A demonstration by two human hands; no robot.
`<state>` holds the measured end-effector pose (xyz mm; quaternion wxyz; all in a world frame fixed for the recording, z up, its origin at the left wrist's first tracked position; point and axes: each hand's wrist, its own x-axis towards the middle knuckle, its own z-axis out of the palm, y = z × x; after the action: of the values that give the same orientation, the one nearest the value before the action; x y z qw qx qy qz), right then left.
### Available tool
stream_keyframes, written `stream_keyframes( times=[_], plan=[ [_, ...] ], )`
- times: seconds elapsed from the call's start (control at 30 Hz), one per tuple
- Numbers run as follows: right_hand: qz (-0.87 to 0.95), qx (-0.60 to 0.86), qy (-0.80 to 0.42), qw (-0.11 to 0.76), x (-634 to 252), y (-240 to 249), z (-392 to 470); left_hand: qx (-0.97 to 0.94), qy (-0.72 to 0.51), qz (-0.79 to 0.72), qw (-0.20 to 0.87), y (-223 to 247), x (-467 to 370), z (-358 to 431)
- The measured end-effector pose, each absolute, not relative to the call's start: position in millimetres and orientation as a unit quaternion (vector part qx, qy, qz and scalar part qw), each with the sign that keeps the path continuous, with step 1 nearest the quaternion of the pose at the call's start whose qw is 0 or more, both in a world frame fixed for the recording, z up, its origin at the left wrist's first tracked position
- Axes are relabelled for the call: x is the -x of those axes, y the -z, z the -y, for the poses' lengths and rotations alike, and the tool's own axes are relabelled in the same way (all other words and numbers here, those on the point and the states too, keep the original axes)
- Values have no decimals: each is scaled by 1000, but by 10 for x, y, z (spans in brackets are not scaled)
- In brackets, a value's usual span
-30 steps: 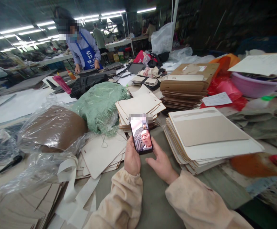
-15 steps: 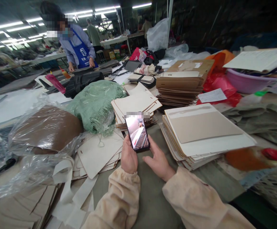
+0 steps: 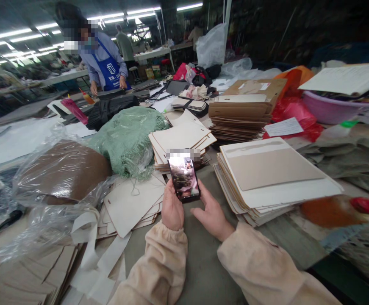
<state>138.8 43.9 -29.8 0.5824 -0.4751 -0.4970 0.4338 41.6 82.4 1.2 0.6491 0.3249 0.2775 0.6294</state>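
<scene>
A dark smartphone (image 3: 184, 176) with a lit picture on its screen is held upright over the grey-green table surface, leaning back. My left hand (image 3: 172, 206) is closed around its lower left side. At the lower right edge, the fingers of my right hand (image 3: 212, 214) support the phone, partly hidden behind it, while the thumb stands away from the screen. Just beyond the phone lies a stack of cream-coloured flat pieces (image 3: 179, 137). To the right is a larger pile of white and grey sheets (image 3: 276, 169); more cut pieces (image 3: 133, 203) lie left of my hands.
A green fringed bundle (image 3: 130, 135) and a brown piece in clear plastic (image 3: 66, 169) occupy the left. Brown boards (image 3: 238, 116) are stacked farther back. An orange-brown bottle with a red cap (image 3: 333, 212) lies at right. A person in a blue apron (image 3: 108, 63) works across the table.
The picture on the phone's screen has changed. Both hands and the phone keep nearly the same position.
</scene>
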Motion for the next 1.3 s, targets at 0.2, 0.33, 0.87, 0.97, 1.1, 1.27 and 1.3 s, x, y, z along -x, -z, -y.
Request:
stream_keyframes(
  times=[0.2, 0.33, 0.87, 0.97, 1.1, 1.27, 1.3],
  plan=[
    [493, 475, -432, 587, -1391, 326, -434, -326, -630, -276, 649, -1, -404, -825],
    [494, 475, -432, 586, -1392, 305, -434, -321, -628, -276, 653, -6, -410, -827],
    [495, 477, -435, 582, -1391, 272, -433, -317, -635, -268, 651, 27, -408, -839],
    [495, 478, -435, 581, -1392, 279, -431, -317, -635, -262, 654, 25, -413, -840],
    [495, 478, -435, 580, -1391, 297, -433, -326, -628, -271, 653, 8, -418, -835],
    [495, 474, -437, 583, -1390, 320, -436, -331, -632, -275, 644, -10, -424, -825],
    [494, 474, -437, 584, -1390, 320, -437, -332, -633, -275, 644, -11, -426, -823]
  ],
)
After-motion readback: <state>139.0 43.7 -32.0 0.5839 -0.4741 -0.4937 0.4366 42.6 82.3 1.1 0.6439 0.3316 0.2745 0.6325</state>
